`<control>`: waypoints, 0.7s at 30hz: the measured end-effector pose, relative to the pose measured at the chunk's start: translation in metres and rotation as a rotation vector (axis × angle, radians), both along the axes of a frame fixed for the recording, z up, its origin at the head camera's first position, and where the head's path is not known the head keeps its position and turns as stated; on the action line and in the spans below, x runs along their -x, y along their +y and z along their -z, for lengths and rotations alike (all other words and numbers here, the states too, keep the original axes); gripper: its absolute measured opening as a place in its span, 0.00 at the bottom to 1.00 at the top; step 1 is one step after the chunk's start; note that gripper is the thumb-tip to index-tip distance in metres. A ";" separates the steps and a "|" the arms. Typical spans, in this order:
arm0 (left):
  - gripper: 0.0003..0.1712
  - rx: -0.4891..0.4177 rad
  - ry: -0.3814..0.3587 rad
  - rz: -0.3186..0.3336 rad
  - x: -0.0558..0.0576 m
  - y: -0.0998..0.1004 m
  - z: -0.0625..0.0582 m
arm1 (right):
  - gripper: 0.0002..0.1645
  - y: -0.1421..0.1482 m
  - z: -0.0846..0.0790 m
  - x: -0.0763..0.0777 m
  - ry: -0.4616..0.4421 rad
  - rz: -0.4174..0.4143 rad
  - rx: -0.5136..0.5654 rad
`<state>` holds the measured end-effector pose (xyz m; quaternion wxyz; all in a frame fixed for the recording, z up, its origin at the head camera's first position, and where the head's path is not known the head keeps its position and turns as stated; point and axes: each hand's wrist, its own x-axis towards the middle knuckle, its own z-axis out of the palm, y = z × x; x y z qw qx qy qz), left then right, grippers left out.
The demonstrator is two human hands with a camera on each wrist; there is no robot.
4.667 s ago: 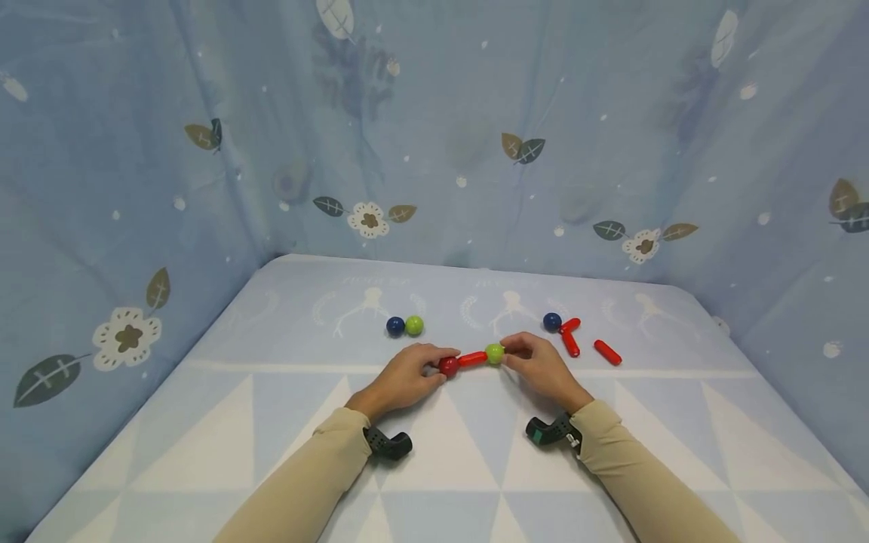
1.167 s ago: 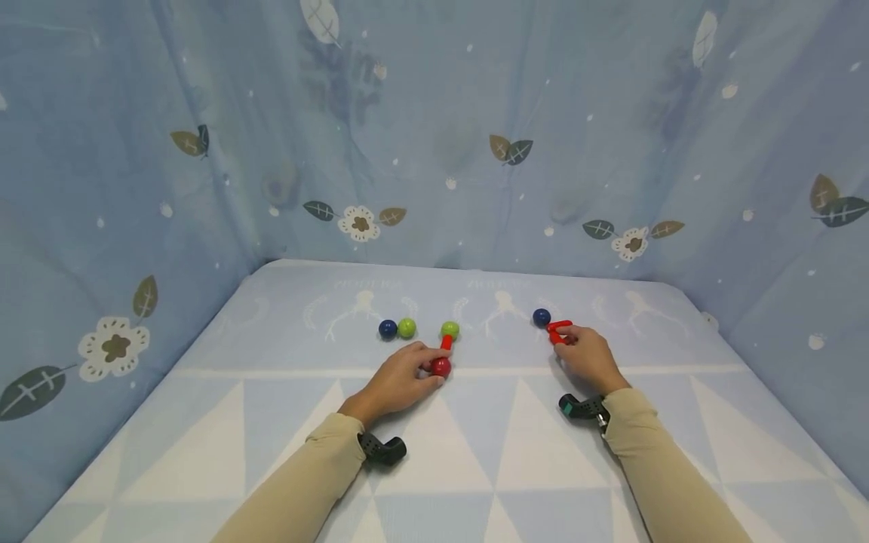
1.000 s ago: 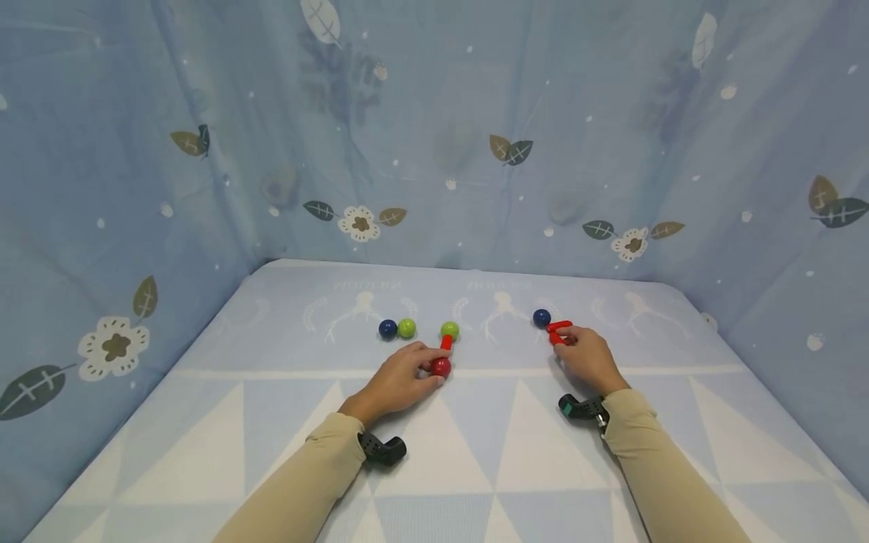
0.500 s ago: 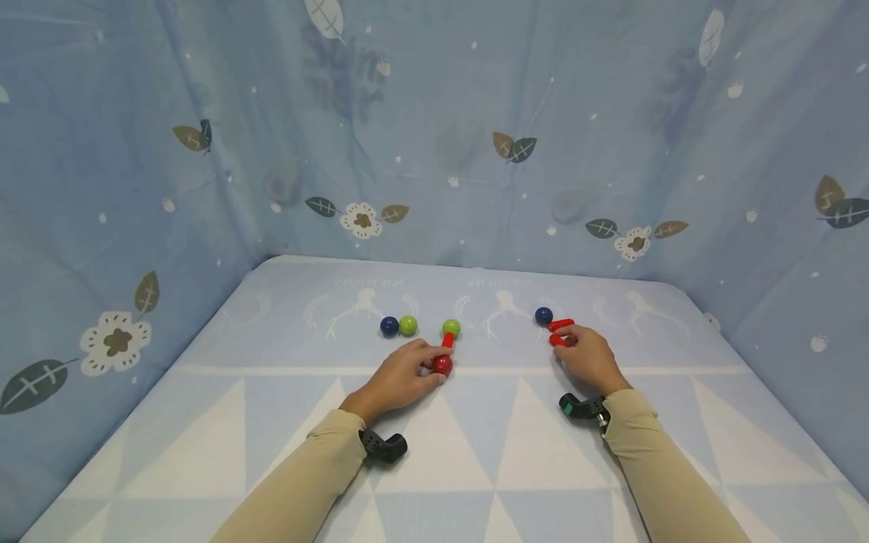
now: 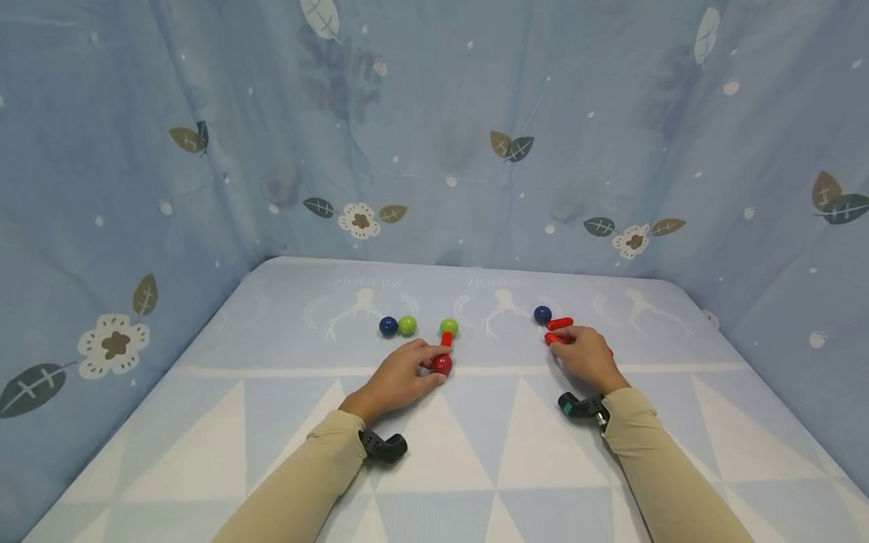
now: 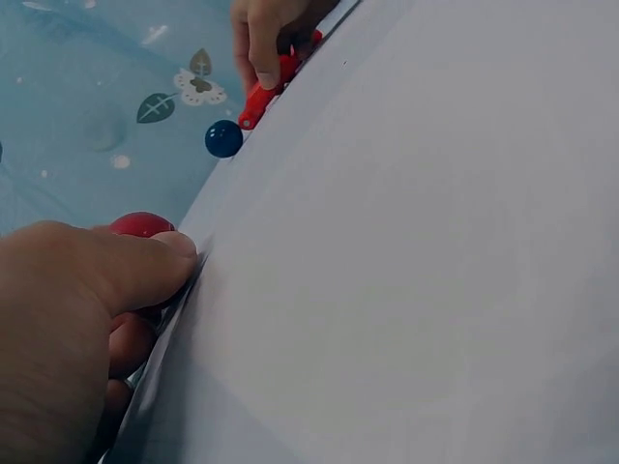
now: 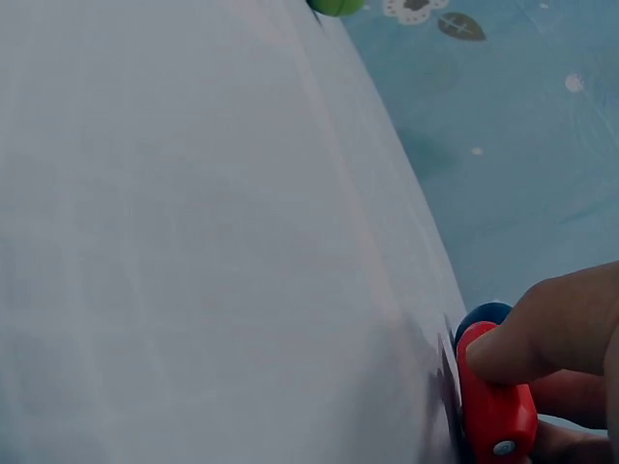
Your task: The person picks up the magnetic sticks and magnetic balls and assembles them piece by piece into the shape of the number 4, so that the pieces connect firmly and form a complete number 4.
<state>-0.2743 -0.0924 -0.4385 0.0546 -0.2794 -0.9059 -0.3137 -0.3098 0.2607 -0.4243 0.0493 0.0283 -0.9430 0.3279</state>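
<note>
In the head view my left hand point(image 5: 400, 377) holds a glossy red ball point(image 5: 443, 365) between thumb and fingers. A red rod point(image 5: 446, 339) runs from that ball to a green ball point(image 5: 449, 327) on the far side. To the right, my right hand point(image 5: 587, 354) pinches another red rod point(image 5: 553, 338), partly hidden by the fingers. Seen from the right wrist, this pinched rod point(image 7: 498, 416) has a small silvery round spot at its near end, and the thumb lies along it. A second loose red rod point(image 5: 560, 323) lies just beyond the fingertips, beside a dark blue ball point(image 5: 542, 314).
Left of the joined pieces, a dark blue ball point(image 5: 388, 326) and a green ball point(image 5: 406, 325) sit side by side. The tip of one more red rod point(image 5: 611, 352) shows behind my right hand. A patterned cloth covers the table point(image 5: 434, 460); a blue curtain point(image 5: 434, 136) rises behind it.
My right hand has left the green ball and moved right to the red rods, pinching one. The joined balls and rod have swung from lying sideways to pointing away. Lately the pinched rod shifted slightly left.
</note>
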 end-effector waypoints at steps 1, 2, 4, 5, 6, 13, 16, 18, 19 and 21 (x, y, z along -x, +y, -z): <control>0.28 0.000 0.003 -0.001 0.000 0.000 0.000 | 0.23 -0.001 0.000 0.000 -0.001 -0.008 0.007; 0.28 -0.001 0.004 -0.001 0.001 0.000 0.000 | 0.23 -0.001 0.000 -0.001 -0.008 -0.016 0.012; 0.28 0.002 0.000 -0.002 0.002 0.000 0.000 | 0.24 -0.003 -0.001 -0.002 -0.020 -0.034 0.017; 0.28 0.003 -0.001 -0.003 0.002 0.000 0.000 | 0.25 -0.004 -0.002 -0.002 -0.026 -0.041 0.019; 0.28 0.003 -0.001 -0.003 0.002 0.000 0.000 | 0.25 -0.004 -0.002 -0.002 -0.027 -0.049 0.020; 0.29 0.008 0.008 -0.003 0.001 0.000 -0.001 | 0.24 -0.005 -0.003 -0.003 -0.032 -0.057 0.043; 0.29 0.008 0.006 -0.002 0.001 0.000 -0.001 | 0.24 -0.006 -0.002 -0.002 -0.035 -0.066 0.063; 0.29 0.006 0.005 -0.003 0.000 0.000 -0.001 | 0.23 -0.007 -0.002 -0.003 -0.032 -0.083 0.080; 0.28 0.005 0.006 -0.003 0.000 0.000 -0.001 | 0.23 -0.008 -0.002 -0.003 -0.032 -0.090 0.088; 0.27 0.003 0.007 -0.005 0.000 0.000 -0.001 | 0.22 -0.011 -0.002 -0.004 -0.036 -0.101 0.113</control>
